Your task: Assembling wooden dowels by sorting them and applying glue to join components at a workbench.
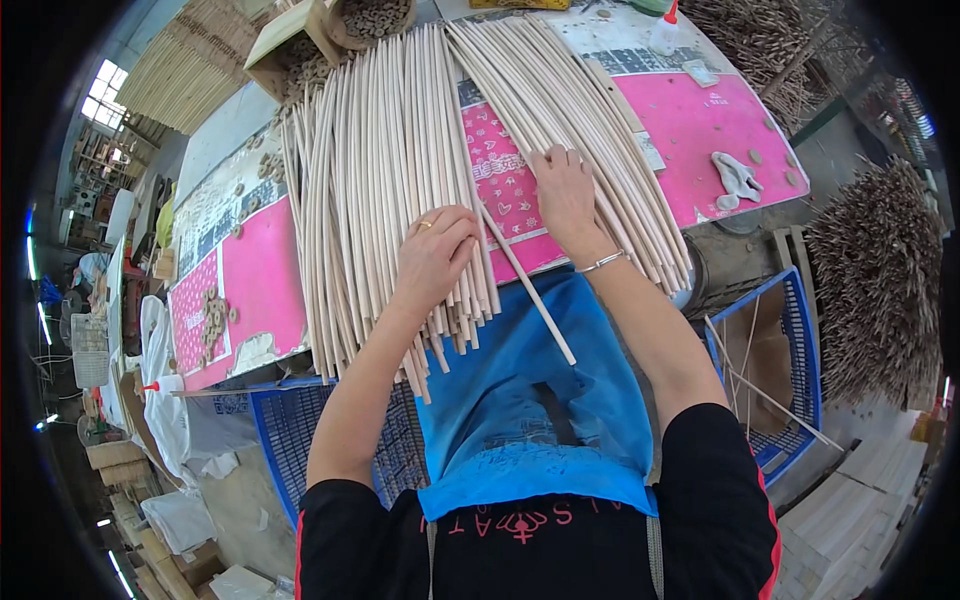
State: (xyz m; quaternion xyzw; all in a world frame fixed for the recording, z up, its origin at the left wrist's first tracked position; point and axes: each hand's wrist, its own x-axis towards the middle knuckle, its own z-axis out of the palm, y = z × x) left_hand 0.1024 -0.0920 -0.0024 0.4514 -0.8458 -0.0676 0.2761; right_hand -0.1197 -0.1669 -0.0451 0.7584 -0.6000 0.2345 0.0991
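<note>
Long pale wooden dowels lie in two bundles on the pink-covered table. On the right edge of the left bundle is my left hand, its fingers curled closed over several dowels; its fingertips are partly hidden. A single dowel sticks out askew beside this hand, slanting toward me past the table edge. My right hand lies with fingers stretched over the left side of the right bundle, touching it. Between the bundles shows a strip of pink printed covering.
Small wooden rings fill a wooden box and a round container at the back. A glove and a red-tipped bottle lie rightward. Blue crates stand below the table. Bundled sticks stand at the right.
</note>
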